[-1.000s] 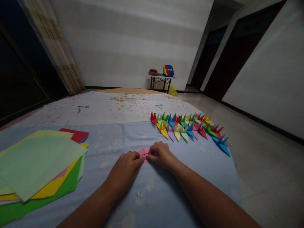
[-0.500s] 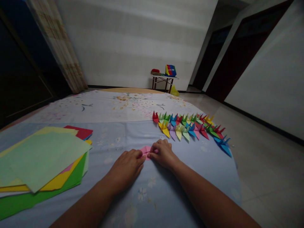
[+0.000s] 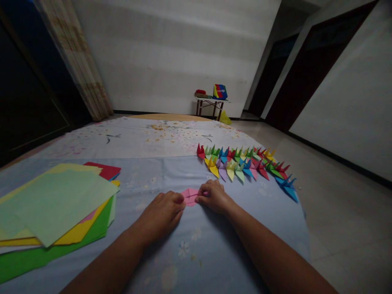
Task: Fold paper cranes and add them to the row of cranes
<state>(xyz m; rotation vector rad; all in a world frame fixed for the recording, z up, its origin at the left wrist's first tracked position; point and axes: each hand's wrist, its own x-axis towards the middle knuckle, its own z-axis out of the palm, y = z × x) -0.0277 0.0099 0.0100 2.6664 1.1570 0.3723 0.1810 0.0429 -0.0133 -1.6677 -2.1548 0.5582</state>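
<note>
A small folded piece of pink origami paper lies on the blue flowered cloth, with creases and a slit-like line across its middle. My left hand pinches its left edge between thumb and fingers. At the paper's right edge, my right hand has thumb and forefinger closed on it. Both fingertips cover the ends of the paper, so its full outline is hidden.
Loose sheets of coloured paper lie in a stack at the left. Several folded paper cranes stand in rows at the right, near the table's edge. Beyond the table, a small stand holds a colourful box against the wall.
My right hand has shifted slightly to the right along the pink paper, and more of its middle shows. The left hand stays at the left edge, nearly unmoved.
</note>
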